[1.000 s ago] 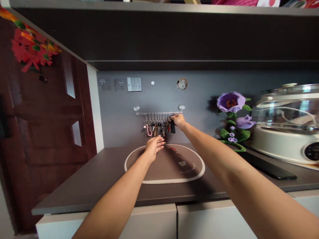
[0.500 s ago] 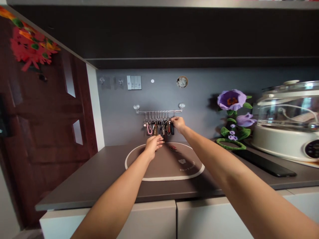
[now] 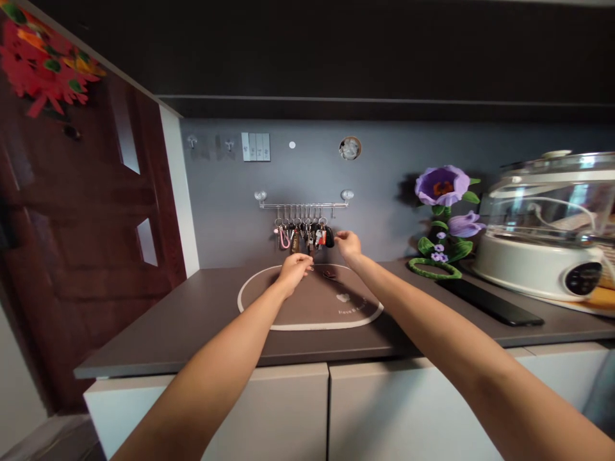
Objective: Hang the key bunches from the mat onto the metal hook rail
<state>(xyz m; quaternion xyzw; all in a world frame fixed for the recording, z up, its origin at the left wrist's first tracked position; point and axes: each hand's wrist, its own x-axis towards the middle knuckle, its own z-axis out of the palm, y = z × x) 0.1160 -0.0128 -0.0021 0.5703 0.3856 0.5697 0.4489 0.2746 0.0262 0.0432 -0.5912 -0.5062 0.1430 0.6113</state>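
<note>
My right hand (image 3: 348, 245) is just right of a black key fob (image 3: 329, 237), thumb and fingertips drawn together. Anything between them is too small to make out. My left hand (image 3: 294, 272) hovers above the mat, under the keys, with its fingers loosely bent and held apart from the thumb. Several bunches of keys (image 3: 310, 237) hang close together from a clear hook rail (image 3: 303, 205) on the wall. Among them are a pink loop strap (image 3: 285, 239) and a brown tag (image 3: 295, 241). The rail's rightmost hook (image 3: 333, 212) is bare.
A brown mat (image 3: 307, 314) with a pale rim lies on the dark counter (image 3: 158, 320), a small dark red item (image 3: 329, 274) on it. Rightward are purple felt flowers (image 3: 442, 186), a black phone-like slab (image 3: 494, 304) and a white appliance (image 3: 523, 262). A dark shelf (image 3: 307, 57) overhangs.
My right hand has moved down and right, away from the rightmost hook, which now shows bare. My left hand's fingers are more bent. The camera view has tilted down slightly.
</note>
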